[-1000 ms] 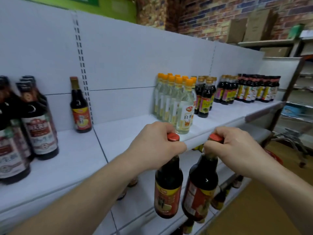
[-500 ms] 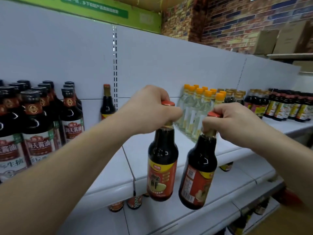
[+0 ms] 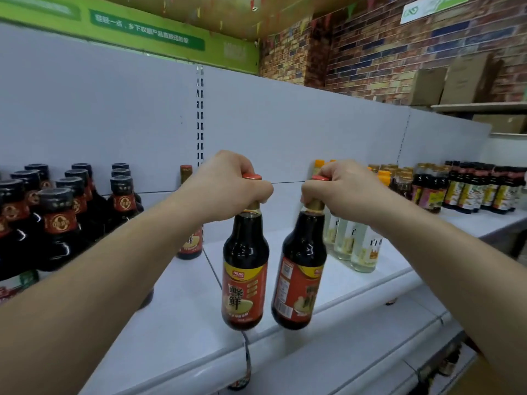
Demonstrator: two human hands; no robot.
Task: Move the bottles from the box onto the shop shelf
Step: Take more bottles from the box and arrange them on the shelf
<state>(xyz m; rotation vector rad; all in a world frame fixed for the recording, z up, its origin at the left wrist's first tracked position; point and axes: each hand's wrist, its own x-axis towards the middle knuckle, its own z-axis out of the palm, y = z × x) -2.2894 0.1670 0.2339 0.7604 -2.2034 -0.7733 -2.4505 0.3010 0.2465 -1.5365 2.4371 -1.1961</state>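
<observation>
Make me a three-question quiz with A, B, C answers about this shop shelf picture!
1. Where do the clear bottles stand?
A. On the shelf, right of the held bottles.
B. On the floor.
C. Among the black-capped bottles.

2. What colour cap tops the left bottle?
A. Black.
B. Red.
C. Green.

3. How does the right hand hold the right bottle?
A. Flat under its base.
B. Fingers curled round its neck.
C. Not touching it.

Answers:
1 A, they stand on the white shelf past the right bottle.
2 B, a red cap shows above the left hand.
3 B, the fingers wrap the neck just under the cap.
</observation>
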